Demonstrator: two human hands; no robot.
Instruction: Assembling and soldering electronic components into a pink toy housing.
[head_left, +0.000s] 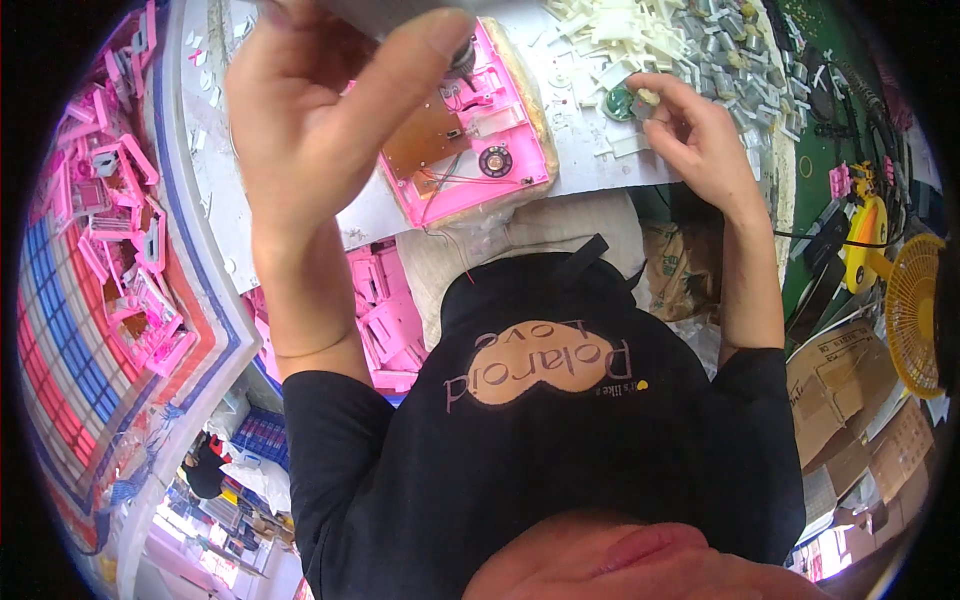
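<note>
My left hand (310, 120) is wrapped round a grey electric screwdriver (385, 10), partly cut off by the top edge. Its dark nose (462, 58) points down over an open pink plastic housing (520, 150). Inside that housing are a brown circuit board (425, 135), a round black speaker (495, 161) and thin wires. Out to the right, my right hand (695, 135) has thumb and forefinger bent close together beside a round green dish (619, 103). A small yellowish lump (648, 98) shows by the fingertips; whether they grip it or something smaller is unclear.
A padded, wrapped block (545, 150) lies under the housing on the white table (375, 215). White plastic parts (620, 35) and grey pieces (745, 70) are heaped at the back right. More pink housings (130, 230) fill the left side. A yellow fan (915, 310) stands far right.
</note>
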